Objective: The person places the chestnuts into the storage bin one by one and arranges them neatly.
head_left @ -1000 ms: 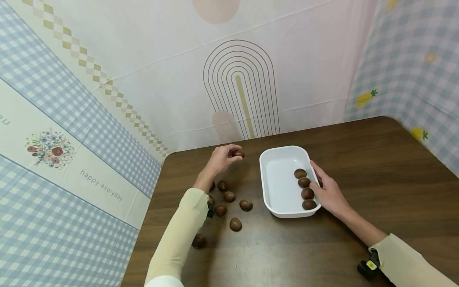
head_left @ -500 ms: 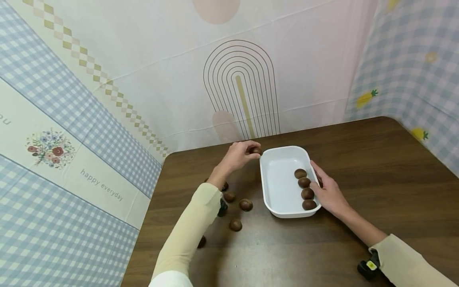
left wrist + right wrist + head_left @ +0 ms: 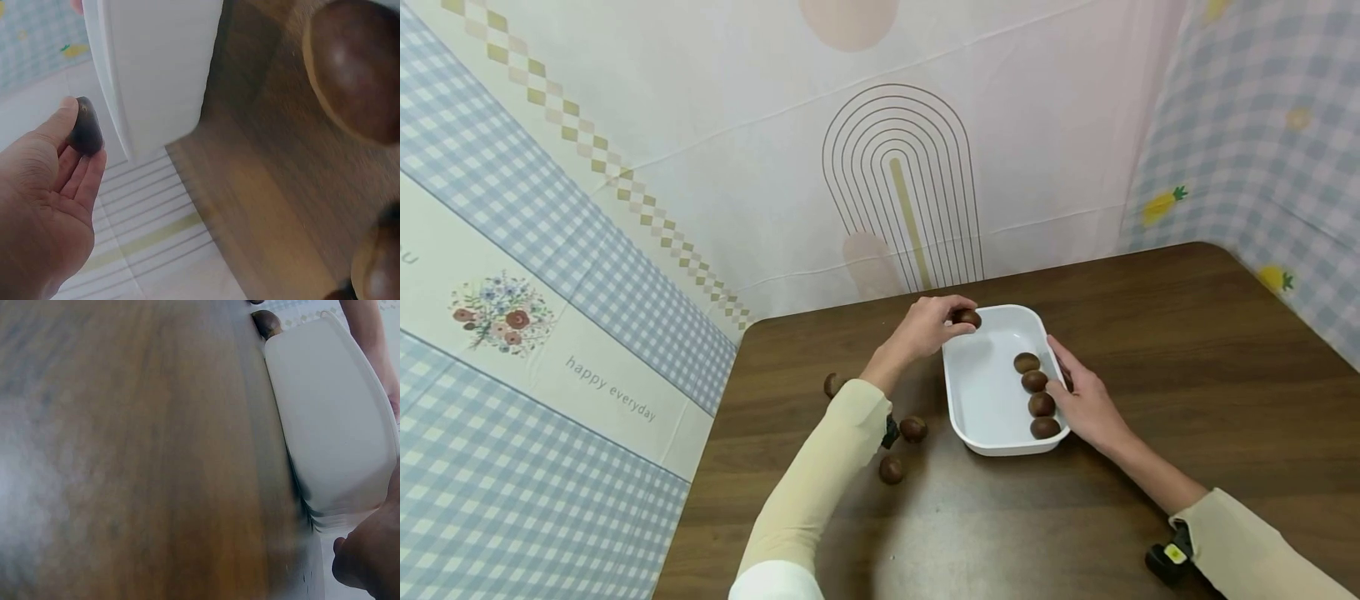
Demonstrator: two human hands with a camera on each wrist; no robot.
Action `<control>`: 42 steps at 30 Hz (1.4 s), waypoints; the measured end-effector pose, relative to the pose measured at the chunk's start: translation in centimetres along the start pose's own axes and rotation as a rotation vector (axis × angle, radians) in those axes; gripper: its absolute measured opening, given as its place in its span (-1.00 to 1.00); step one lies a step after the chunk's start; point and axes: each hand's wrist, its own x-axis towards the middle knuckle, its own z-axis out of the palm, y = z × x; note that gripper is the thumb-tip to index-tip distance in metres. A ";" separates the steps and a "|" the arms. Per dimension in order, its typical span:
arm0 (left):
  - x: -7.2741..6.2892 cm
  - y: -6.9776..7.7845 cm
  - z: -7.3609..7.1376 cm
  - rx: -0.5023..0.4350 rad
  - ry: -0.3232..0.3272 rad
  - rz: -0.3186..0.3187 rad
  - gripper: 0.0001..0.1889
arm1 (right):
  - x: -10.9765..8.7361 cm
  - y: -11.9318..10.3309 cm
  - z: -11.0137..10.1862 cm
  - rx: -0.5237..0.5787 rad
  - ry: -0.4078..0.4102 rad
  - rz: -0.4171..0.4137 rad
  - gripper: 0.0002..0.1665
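Note:
My left hand pinches a brown chestnut between thumb and fingers, over the far left corner of a white rectangular tray. The left wrist view shows this chestnut at the fingertips, beside the tray's outer wall. My right hand grips the tray's right rim, thumb on the inner side and fingers outside. Inside, along the right wall, several chestnuts lie in a row, among them a far one and a near one.
Loose chestnuts lie on the brown wooden table left of the tray, such as one nearest it, one nearer me and one farther left. My left forearm hides others. A patterned cloth wall stands behind the table.
My left hand has carried its chestnut rightward, from the table left of the tray to above the tray's far left corner. The right hand, the tray and the row inside stay put.

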 end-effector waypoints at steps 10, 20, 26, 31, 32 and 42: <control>0.9 1.0 2.2 -0.022 0.012 0.012 -0.56 | 0.0 0.0 0.1 0.000 -0.006 0.009 -0.16; 1.9 1.8 4.6 0.031 0.015 -0.016 -0.55 | -0.1 0.0 0.0 -0.009 0.001 -0.002 -0.15; 2.2 2.5 5.6 0.046 0.008 -0.036 -0.54 | -0.3 0.0 0.1 0.008 0.007 -0.013 -0.15; 2.5 2.9 6.2 0.138 0.017 -0.043 -0.55 | -0.3 0.1 0.1 0.004 0.011 -0.020 -0.15; 2.5 3.0 6.3 0.154 0.020 -0.044 -0.55 | -0.2 0.1 0.1 -0.001 0.012 -0.020 -0.15; 3.0 4.1 7.6 0.206 0.035 -0.071 -0.56 | -0.2 0.0 0.2 -0.007 0.019 -0.005 -0.14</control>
